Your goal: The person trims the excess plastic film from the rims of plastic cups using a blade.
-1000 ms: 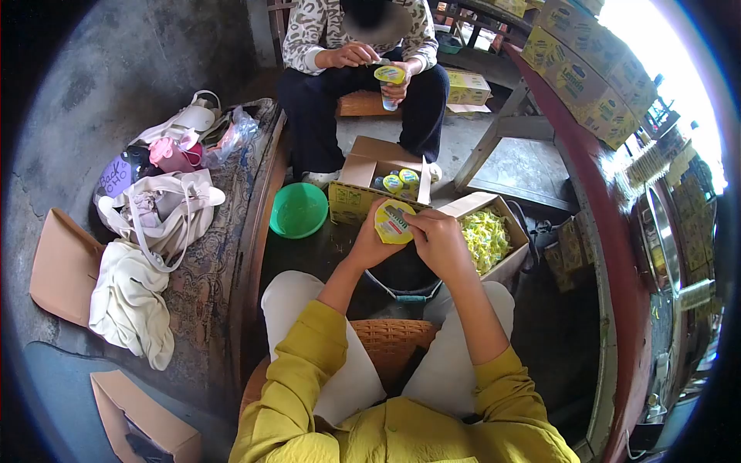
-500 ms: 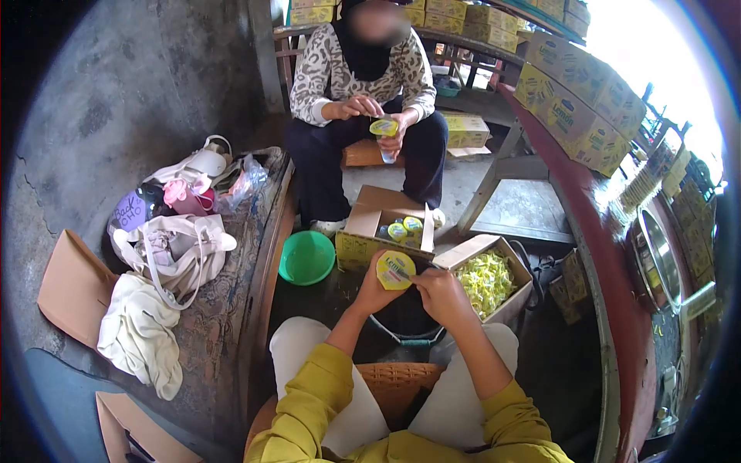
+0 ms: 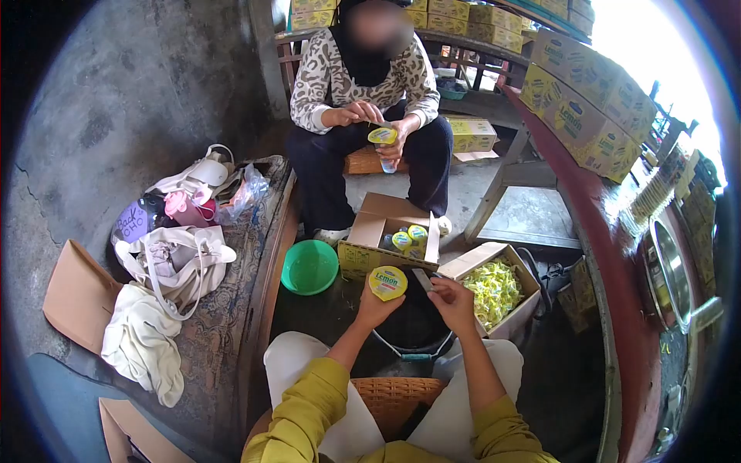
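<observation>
My left hand is wrapped round a lemon drink cup, its yellow lid tilted up toward me. Between the fingers of my right hand is a small flat grey strip, perhaps a blade, held just right of the cup and apart from it. Both hands are above a dark bucket. Beyond them, an open carton holds several similar lidded cups. To the right stands a carton filled with thin yellow-green scraps.
A co-worker sits opposite, holding another yellow-lidded cup. A green basin is left of the cup carton. Bags and cloth lie on the left bench. Lemon cartons stand on the red-edged table at right.
My right hand has moved away from the lid, and the grey strip now shows in it. My left hand has lowered the cup slightly and shifted it left.
</observation>
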